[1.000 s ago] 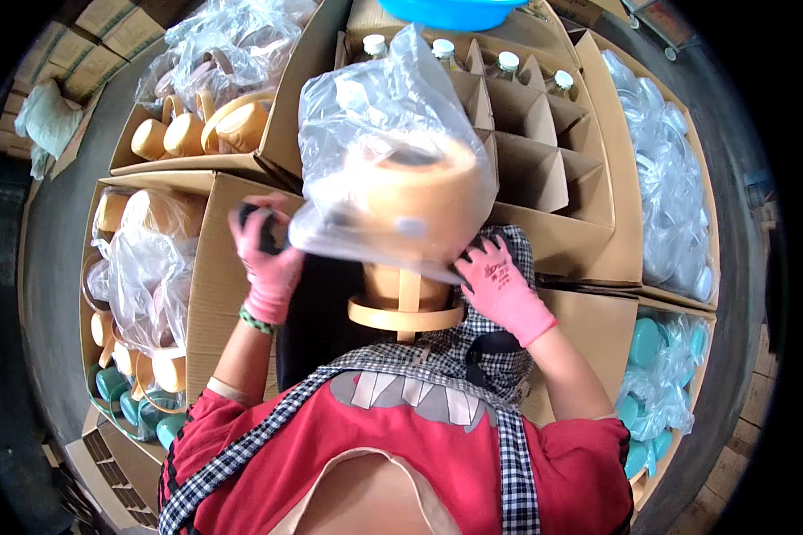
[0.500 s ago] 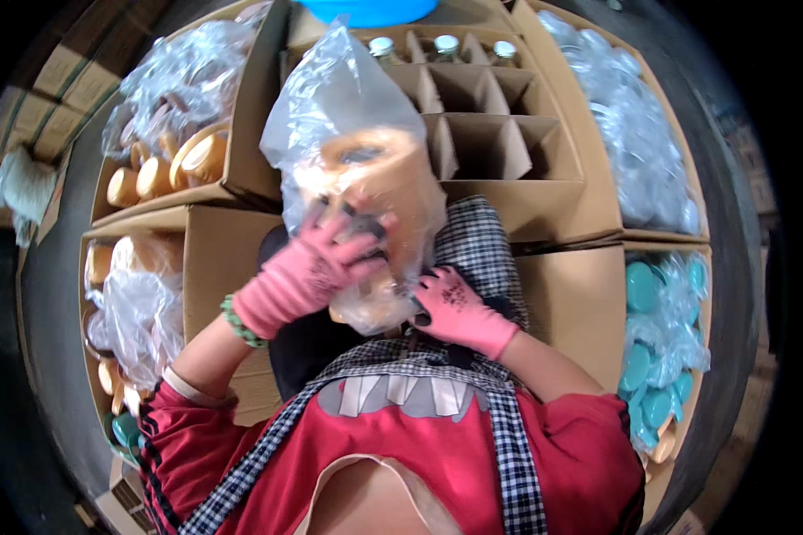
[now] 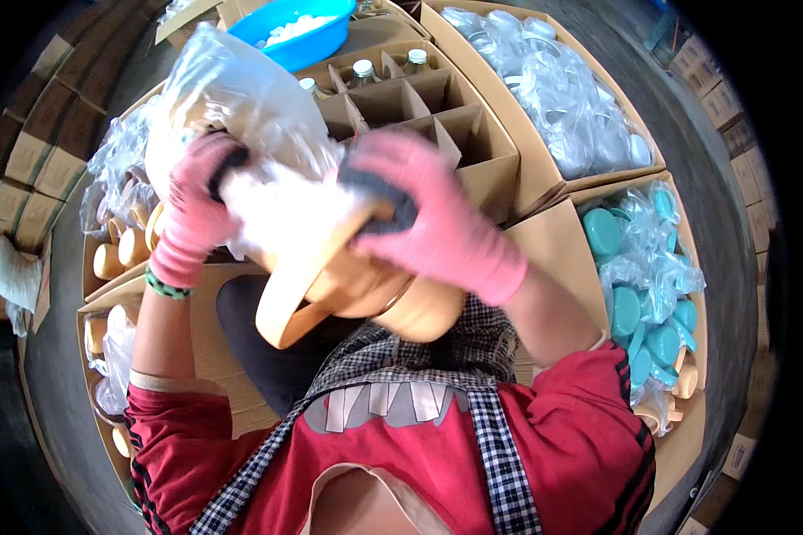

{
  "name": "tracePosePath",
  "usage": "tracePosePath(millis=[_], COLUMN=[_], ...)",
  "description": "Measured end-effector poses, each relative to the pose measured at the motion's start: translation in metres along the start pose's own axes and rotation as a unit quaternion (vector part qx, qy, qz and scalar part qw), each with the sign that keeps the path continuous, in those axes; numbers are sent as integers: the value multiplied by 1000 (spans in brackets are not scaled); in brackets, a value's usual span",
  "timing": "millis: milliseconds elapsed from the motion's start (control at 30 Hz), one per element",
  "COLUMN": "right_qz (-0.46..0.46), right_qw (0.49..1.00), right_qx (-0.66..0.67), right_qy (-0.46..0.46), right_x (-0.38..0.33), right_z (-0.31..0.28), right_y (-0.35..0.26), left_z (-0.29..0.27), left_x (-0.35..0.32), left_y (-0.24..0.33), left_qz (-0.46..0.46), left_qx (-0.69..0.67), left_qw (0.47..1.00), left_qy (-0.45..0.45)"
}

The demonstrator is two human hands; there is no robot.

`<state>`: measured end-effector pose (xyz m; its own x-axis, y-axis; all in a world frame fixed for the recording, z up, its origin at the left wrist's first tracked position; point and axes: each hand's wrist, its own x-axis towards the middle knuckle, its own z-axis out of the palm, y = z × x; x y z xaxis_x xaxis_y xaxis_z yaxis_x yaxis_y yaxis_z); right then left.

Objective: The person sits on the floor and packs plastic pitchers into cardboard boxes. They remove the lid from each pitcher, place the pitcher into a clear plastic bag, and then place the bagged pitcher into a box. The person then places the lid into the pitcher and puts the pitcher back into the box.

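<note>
My left hand (image 3: 196, 201), in a pink glove with dark fingertips, is closed on a clear plastic bag (image 3: 232, 85) held up in front of me. My right hand (image 3: 442, 214), gloved the same way, curls its fingers round the bag's lower end beside several peach-coloured plastic lids (image 3: 343, 285). These lids hang partly out of the bag above my lap, and one has a wide loop handle. Motion smears both gloves and the bag's middle. More contents show dimly through the plastic.
Beyond the bag stands a divided carton (image 3: 491, 183) with several white-capped bottles (image 3: 363, 71). A blue basin (image 3: 308, 40) of white pieces is behind it. Cartons of bagged clear items (image 3: 553, 94), teal lids (image 3: 660, 343) and peach lids (image 3: 107, 259) surround me.
The bag has moved up and left and now tilts, with peach lids emerging toward me. My right hand has risen from my lap to the bag; my left has shifted left.
</note>
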<state>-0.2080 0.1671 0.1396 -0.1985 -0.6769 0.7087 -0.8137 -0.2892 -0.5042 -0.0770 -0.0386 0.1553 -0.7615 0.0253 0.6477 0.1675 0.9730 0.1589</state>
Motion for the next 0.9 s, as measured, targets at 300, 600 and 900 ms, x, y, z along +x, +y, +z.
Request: tracePosePath(millis=[300,600,900], right_qz=[7,71,-39], right_qw=[977,933,980], right_qx=[214,353,149], right_qy=[4,16,-127], right_x=[32,-1,11], right_z=[-104,-72,-2], right_y=[9,-7,-35], left_z=[23,25,2], left_x=[-72,-81,-112], left_y=[20,96,84], left_qz=[-415,-264,-303], left_qx=[-160,-171,-237], left_qw=[864,938,906], left_qy=[235,-148,-177])
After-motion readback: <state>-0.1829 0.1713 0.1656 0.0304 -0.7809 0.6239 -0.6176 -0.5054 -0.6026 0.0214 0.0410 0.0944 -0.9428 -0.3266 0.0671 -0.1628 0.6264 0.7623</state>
